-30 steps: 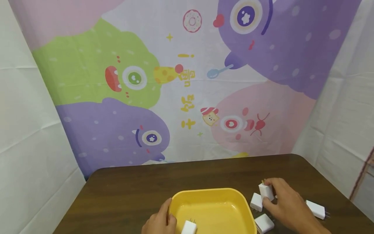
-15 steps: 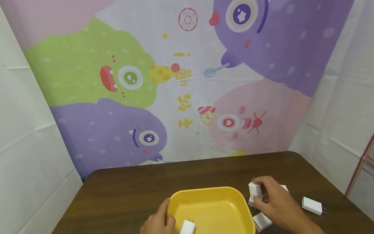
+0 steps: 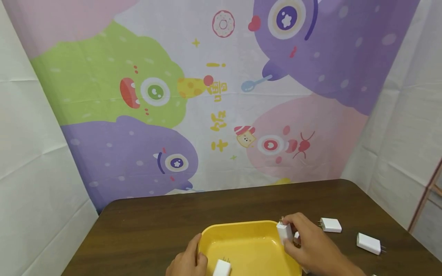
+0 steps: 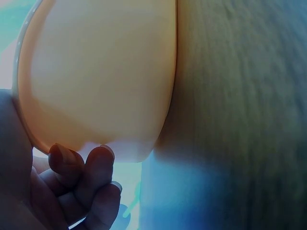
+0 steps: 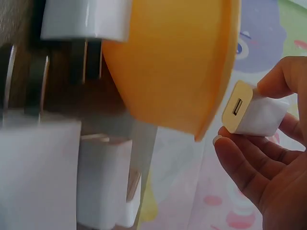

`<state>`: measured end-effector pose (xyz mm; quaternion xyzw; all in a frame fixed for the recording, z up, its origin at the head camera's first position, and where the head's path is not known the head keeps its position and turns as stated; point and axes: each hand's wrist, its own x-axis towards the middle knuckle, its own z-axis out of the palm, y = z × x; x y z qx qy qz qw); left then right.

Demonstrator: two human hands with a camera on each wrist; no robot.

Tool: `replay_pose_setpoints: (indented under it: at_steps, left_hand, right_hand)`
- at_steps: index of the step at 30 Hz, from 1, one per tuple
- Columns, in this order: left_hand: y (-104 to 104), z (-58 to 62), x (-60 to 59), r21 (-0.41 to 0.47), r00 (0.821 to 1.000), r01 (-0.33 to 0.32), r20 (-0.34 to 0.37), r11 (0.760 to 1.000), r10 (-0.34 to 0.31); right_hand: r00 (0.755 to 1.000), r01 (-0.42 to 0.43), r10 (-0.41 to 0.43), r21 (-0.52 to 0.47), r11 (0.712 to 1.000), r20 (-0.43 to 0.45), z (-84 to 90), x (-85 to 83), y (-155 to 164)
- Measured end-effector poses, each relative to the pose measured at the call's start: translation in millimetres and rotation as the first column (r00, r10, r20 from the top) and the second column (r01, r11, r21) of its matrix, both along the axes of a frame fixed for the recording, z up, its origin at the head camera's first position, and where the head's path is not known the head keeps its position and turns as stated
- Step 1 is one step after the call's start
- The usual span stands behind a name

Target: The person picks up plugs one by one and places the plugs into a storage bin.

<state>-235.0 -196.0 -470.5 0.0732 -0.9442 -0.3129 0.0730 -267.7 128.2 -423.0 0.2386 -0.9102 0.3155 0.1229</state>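
In the head view my right hand point(image 3: 312, 245) pinches a white USB wall charger point(image 3: 284, 232) over the right rim of a yellow tray point(image 3: 255, 251). Its prongs point up. The right wrist view shows the held charger's USB port point(image 5: 237, 107), with thumb and fingers on opposite sides of the body. My left hand point(image 3: 188, 258) grips the tray's left side; its curled fingers show against the outer wall point(image 4: 100, 72) in the left wrist view. Inside the tray, near that hand, lies another white charger point(image 3: 222, 267), prongs away from me.
Two white chargers lie on the dark wooden table right of the tray, one farther back point(image 3: 330, 225) and one to the right point(image 3: 368, 243). Others beside the tray are mostly hidden by my right hand. A cartoon-printed cloth point(image 3: 221, 168) hangs behind the table.
My right hand has carried the held charger leftward from among the other chargers to the tray's right rim. The left hand has stayed on the tray.
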Motion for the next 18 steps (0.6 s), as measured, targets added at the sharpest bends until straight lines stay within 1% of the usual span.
replay_pose_setpoints:
  at_steps: [4,9,13,16,18]
  left_hand:
    - [0.9,0.3,0.4,-0.006,1.000,-0.005,-0.006,1.000,0.005]
    - [1.9,0.9,1.2,-0.014,1.000,-0.013,-0.018,1.000,0.013]
    - [2.3,0.6,1.7,-0.017,0.999,-0.013,-0.032,1.000,0.012]
    - [2.1,-0.1,1.9,-0.018,0.999,-0.015,-0.044,1.000,0.014]
    - [1.6,-1.1,1.8,-0.022,0.999,-0.012,-0.049,1.000,0.011]
  right_hand:
    - [0.997,-0.061,0.063,0.035,0.998,-0.040,-4.0,0.5,-6.1]
    - [0.993,-0.092,0.096,0.069,0.993,-0.069,-7.7,0.9,-14.9]
    - [0.989,-0.132,0.138,0.087,0.987,-0.062,-8.4,1.0,-20.1]
    - [0.984,-0.167,0.173,0.124,0.978,-0.041,-7.8,0.4,-23.1]
    - [0.979,-0.188,0.197,0.146,0.971,-0.044,-7.3,-0.1,-24.4]
